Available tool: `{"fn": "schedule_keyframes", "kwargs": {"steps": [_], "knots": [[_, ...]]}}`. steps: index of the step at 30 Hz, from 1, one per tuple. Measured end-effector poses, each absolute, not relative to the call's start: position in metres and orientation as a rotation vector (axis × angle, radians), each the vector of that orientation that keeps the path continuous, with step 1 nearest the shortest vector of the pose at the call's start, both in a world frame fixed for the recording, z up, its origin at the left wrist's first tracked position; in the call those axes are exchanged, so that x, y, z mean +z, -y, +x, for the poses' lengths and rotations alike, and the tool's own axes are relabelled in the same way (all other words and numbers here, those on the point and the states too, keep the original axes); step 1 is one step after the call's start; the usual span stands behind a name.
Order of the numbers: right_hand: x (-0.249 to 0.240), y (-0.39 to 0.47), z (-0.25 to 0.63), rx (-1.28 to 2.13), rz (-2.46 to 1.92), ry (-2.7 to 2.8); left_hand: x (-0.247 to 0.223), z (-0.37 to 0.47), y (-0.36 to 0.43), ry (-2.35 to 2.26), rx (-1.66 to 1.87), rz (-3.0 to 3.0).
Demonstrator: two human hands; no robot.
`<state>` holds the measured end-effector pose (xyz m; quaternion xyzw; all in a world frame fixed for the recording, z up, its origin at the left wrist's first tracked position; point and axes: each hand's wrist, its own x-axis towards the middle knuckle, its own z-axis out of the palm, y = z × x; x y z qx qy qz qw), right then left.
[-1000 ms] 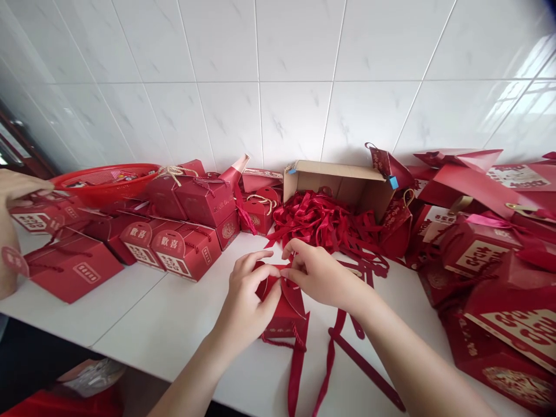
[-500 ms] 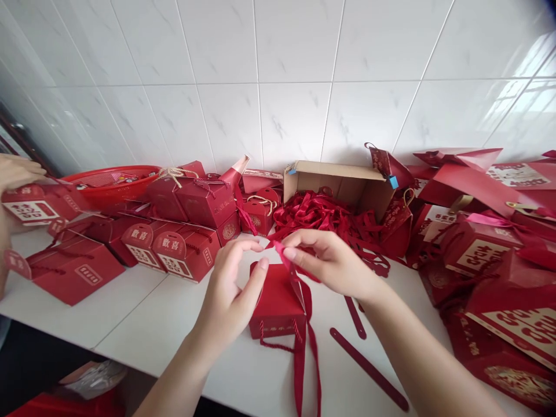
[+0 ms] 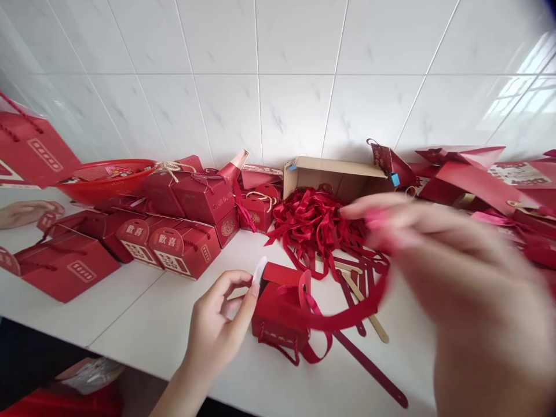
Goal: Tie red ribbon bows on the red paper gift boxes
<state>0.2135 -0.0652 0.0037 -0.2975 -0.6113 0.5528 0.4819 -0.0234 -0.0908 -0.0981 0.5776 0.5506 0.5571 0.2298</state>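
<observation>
While, in the head view, the left hand is pinching one flap of the small box on the table, the right hand is gripping the ribbon; this is seemingly threading the opposite flap; both flaps are standing unjoined; blur is obscuring the right fingertips.

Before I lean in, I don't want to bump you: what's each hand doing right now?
Left hand: closed, thumb and finger pinching the pale flap.
Right hand: blurred, but closed on the ribbon.
</observation>
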Motion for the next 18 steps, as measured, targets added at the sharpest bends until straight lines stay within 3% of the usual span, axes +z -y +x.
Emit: {"fn": "schedule_keyframes", "kwargs": {"steps": [6, 18], "knots": [[-0.031, 0.037, 0.157, 1.194, -1.039, 2.167, -0.101, -0.022, 0.095, -1.485, 1.519, 1.545], [-0.047, 0.033, 0.147, 1.135, -0.931, 2.239, -0.098, -0.01, 0.104, -1.346, 1.483, 1.347]]}}
